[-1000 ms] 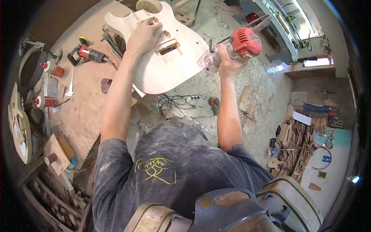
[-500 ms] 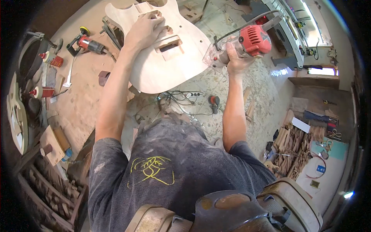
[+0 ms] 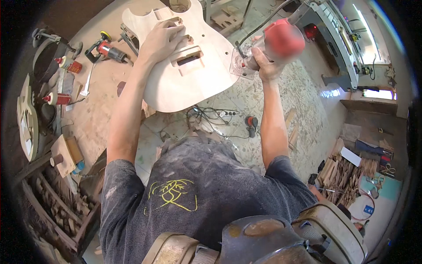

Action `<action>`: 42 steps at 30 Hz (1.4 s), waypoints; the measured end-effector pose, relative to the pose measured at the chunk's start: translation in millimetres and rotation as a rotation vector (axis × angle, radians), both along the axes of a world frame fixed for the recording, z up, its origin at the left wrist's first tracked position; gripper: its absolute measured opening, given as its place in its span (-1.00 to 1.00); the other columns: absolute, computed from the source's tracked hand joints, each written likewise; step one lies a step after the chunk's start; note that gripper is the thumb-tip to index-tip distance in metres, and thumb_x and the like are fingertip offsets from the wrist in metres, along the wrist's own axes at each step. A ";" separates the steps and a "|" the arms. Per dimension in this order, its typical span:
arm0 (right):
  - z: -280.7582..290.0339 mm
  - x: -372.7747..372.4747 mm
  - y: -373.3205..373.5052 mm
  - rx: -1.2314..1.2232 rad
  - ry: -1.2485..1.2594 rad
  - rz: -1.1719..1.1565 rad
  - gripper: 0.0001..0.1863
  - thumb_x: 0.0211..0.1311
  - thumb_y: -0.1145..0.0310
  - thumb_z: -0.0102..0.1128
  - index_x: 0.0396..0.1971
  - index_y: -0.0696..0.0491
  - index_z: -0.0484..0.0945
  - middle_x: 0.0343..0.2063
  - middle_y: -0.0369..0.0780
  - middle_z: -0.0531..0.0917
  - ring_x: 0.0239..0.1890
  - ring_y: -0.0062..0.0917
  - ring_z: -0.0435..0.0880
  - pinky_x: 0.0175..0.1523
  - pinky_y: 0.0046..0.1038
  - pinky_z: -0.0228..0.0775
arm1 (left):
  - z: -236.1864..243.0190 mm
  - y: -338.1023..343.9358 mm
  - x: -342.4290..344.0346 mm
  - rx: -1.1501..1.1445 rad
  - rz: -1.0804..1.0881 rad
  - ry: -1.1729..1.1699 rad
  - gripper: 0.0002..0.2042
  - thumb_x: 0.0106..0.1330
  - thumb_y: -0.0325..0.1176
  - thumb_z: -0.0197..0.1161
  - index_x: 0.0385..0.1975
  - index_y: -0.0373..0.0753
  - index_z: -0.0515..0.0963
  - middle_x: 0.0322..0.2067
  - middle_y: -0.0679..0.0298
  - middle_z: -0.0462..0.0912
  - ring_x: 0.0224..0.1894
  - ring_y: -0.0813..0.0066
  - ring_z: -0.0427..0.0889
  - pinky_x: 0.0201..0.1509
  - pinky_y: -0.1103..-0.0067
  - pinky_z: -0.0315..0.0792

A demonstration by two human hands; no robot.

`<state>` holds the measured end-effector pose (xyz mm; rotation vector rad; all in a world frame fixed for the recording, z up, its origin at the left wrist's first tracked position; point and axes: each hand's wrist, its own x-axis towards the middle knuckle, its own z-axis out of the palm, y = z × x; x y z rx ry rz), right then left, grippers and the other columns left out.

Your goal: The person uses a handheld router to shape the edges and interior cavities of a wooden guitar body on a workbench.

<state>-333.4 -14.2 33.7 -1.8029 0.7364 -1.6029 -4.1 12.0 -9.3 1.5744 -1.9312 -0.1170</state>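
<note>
The dusty brown bench (image 3: 94, 116) runs along your left, and beyond its right side you look down on a pale, speckled floor (image 3: 307, 94). On the bench's left part lie two red-and-white bottles (image 3: 71, 65), with a red-and-black polisher (image 3: 110, 51) farther along and a second guitar body (image 3: 27, 127) out at the far left edge of view. Dark cables (image 3: 203, 115) tangle on the floor in front of you, just left of a small sander (image 3: 251, 123); a heap of wood scraps (image 3: 336, 174) is to your near right, and a long grey machine (image 3: 327, 46) stands at the far right. The pale guitar body (image 3: 198, 79) lies at the far end, ahead of you, its near end reaching out past the bench. Your left arm stretches forward, and your left hand (image 3: 162, 42) rests unclenched on the wood, fingers bent over the cutouts. Your right arm reaches forward too, and your right hand (image 3: 268, 67) is wrapped around the red router (image 3: 281, 39), whose clear base meets the guitar body's right edge.
</note>
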 end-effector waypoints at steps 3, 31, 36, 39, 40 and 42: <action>9.3 4.5 -1.2 0.041 -0.009 0.088 -0.44 0.05 0.44 0.51 0.07 0.15 0.46 -0.19 -0.19 0.70 -0.14 -0.48 0.71 0.03 -0.38 0.56 | 3.0 1.5 0.1 0.018 0.009 0.007 -0.63 0.42 -0.12 0.23 0.10 -0.17 0.65 0.11 0.14 0.61 0.21 0.17 0.54 0.27 0.35 0.43; 4.8 39.4 -83.9 0.043 0.004 0.380 -0.41 0.01 0.42 0.48 0.08 0.16 0.45 -0.19 -0.19 0.70 -0.13 -0.47 0.69 0.02 -0.39 0.55 | 15.3 6.8 -7.9 0.088 0.031 0.065 -0.68 0.30 -0.27 0.34 0.03 -0.19 0.68 0.04 0.17 0.63 0.12 0.18 0.59 0.20 0.36 0.50; 7.9 57.0 -87.0 0.137 -0.069 0.424 -0.43 -0.03 0.51 0.52 0.02 0.16 0.46 -0.22 -0.27 0.64 -0.28 -0.59 0.65 -0.21 -0.51 0.54 | 10.1 6.5 -4.5 0.048 0.017 0.074 -0.69 0.30 -0.27 0.34 -0.01 -0.22 0.69 0.01 0.15 0.65 0.14 0.16 0.58 0.23 0.35 0.47; 9.4 62.1 -91.0 0.133 -0.024 0.405 -0.49 -0.02 0.51 0.52 -0.03 0.17 0.51 -0.29 -0.30 0.64 -0.33 -0.61 0.64 -0.24 -0.52 0.52 | 13.2 6.1 -6.2 0.055 0.018 0.086 -0.70 0.29 -0.27 0.36 -0.03 -0.25 0.69 0.00 0.14 0.66 0.14 0.15 0.59 0.24 0.36 0.47; 11.2 64.9 -91.4 0.130 -0.024 0.408 -0.49 -0.02 0.51 0.52 -0.03 0.17 0.51 -0.29 -0.30 0.64 -0.33 -0.61 0.64 -0.24 -0.52 0.52 | 13.9 6.3 -6.4 0.060 0.014 0.098 -0.70 0.29 -0.27 0.36 -0.04 -0.25 0.69 0.00 0.14 0.67 0.14 0.15 0.59 0.24 0.36 0.47; 15.1 72.1 -92.1 0.184 -0.055 0.475 -0.54 -0.03 0.50 0.53 -0.09 0.17 0.55 -0.35 -0.32 0.63 -0.36 -0.63 0.62 -0.25 -0.52 0.51 | 15.3 7.7 -7.1 0.055 0.014 0.087 -0.70 0.29 -0.32 0.35 -0.03 -0.29 0.69 0.00 0.13 0.66 0.12 0.16 0.59 0.24 0.35 0.47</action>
